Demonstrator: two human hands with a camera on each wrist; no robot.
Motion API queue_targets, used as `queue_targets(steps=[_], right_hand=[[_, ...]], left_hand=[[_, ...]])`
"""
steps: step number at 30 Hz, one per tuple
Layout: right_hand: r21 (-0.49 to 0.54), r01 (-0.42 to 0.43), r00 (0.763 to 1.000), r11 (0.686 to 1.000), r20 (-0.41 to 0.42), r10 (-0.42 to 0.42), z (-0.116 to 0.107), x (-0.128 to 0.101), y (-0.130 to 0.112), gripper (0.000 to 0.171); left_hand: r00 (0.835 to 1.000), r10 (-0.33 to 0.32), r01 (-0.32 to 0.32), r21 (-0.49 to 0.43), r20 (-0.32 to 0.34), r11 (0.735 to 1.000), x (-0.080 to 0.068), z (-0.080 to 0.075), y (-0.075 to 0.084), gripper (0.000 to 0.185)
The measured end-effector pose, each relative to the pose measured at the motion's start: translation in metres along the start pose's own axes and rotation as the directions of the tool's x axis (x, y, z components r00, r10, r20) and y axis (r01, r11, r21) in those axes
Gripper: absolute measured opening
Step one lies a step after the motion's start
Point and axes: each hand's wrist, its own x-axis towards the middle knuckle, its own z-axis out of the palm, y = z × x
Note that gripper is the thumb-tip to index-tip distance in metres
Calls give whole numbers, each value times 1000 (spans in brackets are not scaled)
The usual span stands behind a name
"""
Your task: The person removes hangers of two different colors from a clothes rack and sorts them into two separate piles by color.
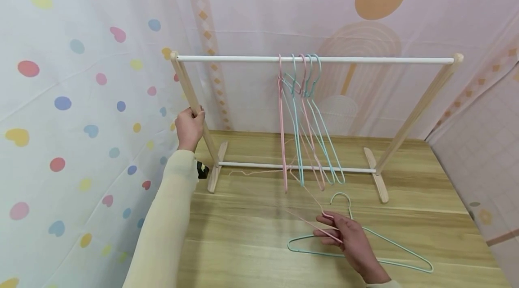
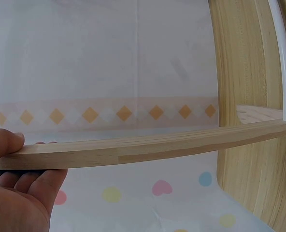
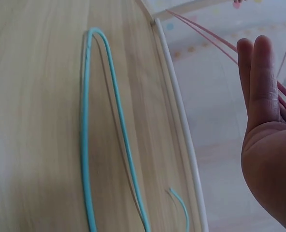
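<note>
My left hand [image 1: 189, 128] grips the left wooden post [image 1: 185, 83] of a garment rack, thumb on one side and fingers round the other; the left wrist view shows the post [image 2: 133, 147] running away from the hand. My right hand [image 1: 348, 238] holds a thin pink clothes hanger [image 1: 308, 222] between thumb and fingers, in front of the rack. Part of that hanger is blurred, and part hides behind the fingers. Below the right hand a mint green hanger [image 1: 316, 252] lies flat on the wooden table; one end of this hanger [image 3: 85, 121] shows in the right wrist view.
Several pink and mint hangers, among them a pink hanger [image 1: 282, 134], hang near the middle of the white top rail [image 1: 235, 59]. A lower white rail [image 1: 251, 165] joins the rack's feet. Patterned cloth [image 1: 101, 144] stands left of and behind the wooden table [image 1: 235, 234].
</note>
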Motion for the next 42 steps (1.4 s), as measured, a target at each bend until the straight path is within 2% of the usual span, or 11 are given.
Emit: queue_targets(steps=[6,16,24,31,42], right_hand=[[-31,-51,998,998,35,52,11,4,10,60],[-19,-63,980,998,186,65,29,9,21,56],[-35,-92,976,995,196,98,41,15,28,56],[-41,-118,965,992,229,125,52,20,36,61],[-33,-160,947,987,277,163,67,30,50,59]], left_hand=[[1000,-3,3,0,1,1000,0,1,-2,26],[1000,11,-11,-19,2,1000,0,1,-2,27],[1000,15,-15,-19,-1,1000,0,1,-2,28],[1000,15,-15,-19,1,1000,0,1,-3,28],[1000,15,-15,-27,-4,1000,0,1,-4,29]])
